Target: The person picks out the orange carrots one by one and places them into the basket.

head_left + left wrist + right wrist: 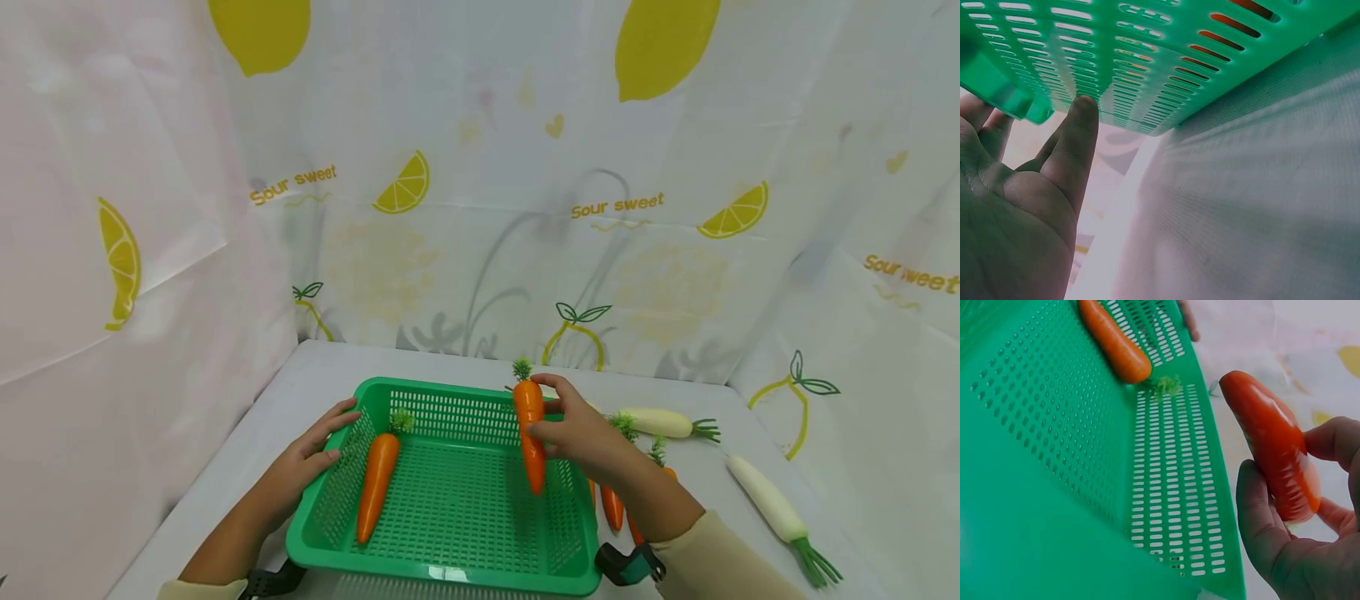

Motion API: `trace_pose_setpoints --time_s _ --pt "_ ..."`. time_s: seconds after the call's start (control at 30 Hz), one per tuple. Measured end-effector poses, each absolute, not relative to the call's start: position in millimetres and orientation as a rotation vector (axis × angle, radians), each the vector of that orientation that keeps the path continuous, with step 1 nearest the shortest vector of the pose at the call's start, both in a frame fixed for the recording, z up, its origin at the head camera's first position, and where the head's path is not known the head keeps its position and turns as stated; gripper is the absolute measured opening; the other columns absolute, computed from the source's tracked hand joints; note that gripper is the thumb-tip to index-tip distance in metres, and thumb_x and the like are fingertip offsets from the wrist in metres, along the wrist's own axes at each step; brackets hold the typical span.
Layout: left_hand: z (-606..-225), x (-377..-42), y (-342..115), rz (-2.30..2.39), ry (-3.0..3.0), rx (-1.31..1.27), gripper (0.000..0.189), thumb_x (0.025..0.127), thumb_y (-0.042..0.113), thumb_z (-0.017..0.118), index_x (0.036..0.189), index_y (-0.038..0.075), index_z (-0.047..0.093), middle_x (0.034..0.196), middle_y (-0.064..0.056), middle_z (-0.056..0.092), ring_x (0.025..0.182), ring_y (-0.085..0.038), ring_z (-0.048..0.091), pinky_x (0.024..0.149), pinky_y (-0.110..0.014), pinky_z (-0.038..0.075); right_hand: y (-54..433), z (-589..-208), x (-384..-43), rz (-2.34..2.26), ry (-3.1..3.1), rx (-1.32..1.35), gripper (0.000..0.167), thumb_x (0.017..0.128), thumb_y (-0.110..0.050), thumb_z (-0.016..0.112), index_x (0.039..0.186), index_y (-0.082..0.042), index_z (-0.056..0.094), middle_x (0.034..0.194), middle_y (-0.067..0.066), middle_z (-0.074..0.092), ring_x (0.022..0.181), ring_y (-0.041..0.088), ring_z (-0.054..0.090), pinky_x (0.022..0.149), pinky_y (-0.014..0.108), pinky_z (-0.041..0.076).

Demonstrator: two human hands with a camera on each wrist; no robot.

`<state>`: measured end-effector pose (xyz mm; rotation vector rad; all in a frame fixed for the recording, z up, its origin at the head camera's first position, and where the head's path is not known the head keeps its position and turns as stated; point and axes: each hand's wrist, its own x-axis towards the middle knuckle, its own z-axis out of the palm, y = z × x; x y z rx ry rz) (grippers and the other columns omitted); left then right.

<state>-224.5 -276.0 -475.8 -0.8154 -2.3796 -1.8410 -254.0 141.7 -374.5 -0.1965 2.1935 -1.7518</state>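
My right hand [581, 429] pinches an orange carrot [530, 425] between thumb and fingers, above the right part of a green plastic basket [442, 577]. The held carrot has its leafy green top up and its tip pointing down; in the right wrist view the carrot [1269, 440] appears beside the basket wall [1172, 481]. A second carrot [378, 483] lies inside the basket along the left side. My left hand [296, 471] touches the basket's left rim with its fingers fairly straight. Seen from the left wrist, this hand [1029, 194] has its thumb at the slotted outer wall.
Right of the basket lie more carrots [612, 507], partly hidden by my right arm. Two white radishes with green stems lie farther right, one radish [660, 422] at the back and another radish [768, 498] nearer the edge. Lemon-printed cloth [465, 267] encloses the white table [330, 360].
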Motion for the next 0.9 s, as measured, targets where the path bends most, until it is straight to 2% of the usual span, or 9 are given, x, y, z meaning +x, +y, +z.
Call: trace_pose_setpoints --time_s 0.6,0.9 --pt "-481 -229 -277 -1.842 -2.389 -0.805 0.048 0.112 0.011 0.041 0.159 0.003 0.039 0.176 -0.011 0.013 0.148 0.016 0.016 0.105 -0.009 0.030 101 -369 -261 -1.712 2.132 -0.316 0.074 0.095 -0.009 0.070 0.157 -0.022 0.033 0.145 0.024 0.041 0.108 0.035 0.065 0.086 0.046 0.060" --pt "-482 -228 -278 -1.816 -2.403 -0.799 0.049 0.111 0.011 0.041 0.160 0.005 0.040 0.176 -0.013 0.014 0.148 0.017 0.017 0.105 -0.010 0.032 91 -377 -269 -1.703 2.087 -0.328 0.071 0.095 -0.008 0.069 0.155 -0.016 0.033 0.156 0.021 0.034 0.108 0.034 0.064 0.084 0.048 0.060"
